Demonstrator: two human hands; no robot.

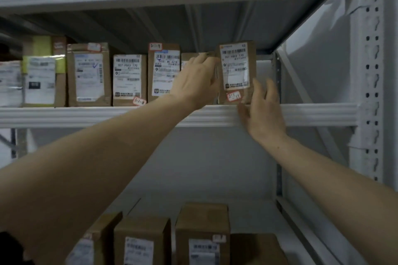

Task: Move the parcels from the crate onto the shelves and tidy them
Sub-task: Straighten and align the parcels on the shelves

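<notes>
The parcel (237, 66) stands upright on the middle shelf (86, 115), right of centre in the frame, ending a row of boxes (129, 79). The left grip (197, 82) curls round its upper left edge, grasping it. The right grip (263, 112) is released, straight fingers against its lower right side.

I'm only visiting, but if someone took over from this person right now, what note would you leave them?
Left hand: fingers curled at the left edge of the end parcel, holding it.
Right hand: straight fingers against that parcel's lower right corner.
Where things are: the end parcel stands upright at the right end of the row of parcels on the middle shelf, labels facing out. More boxes sit on the shelf below. The crate is out of view.
Done: a full row is shelved.
Left: square the end parcel with the row, then check the crate for more.
</notes>
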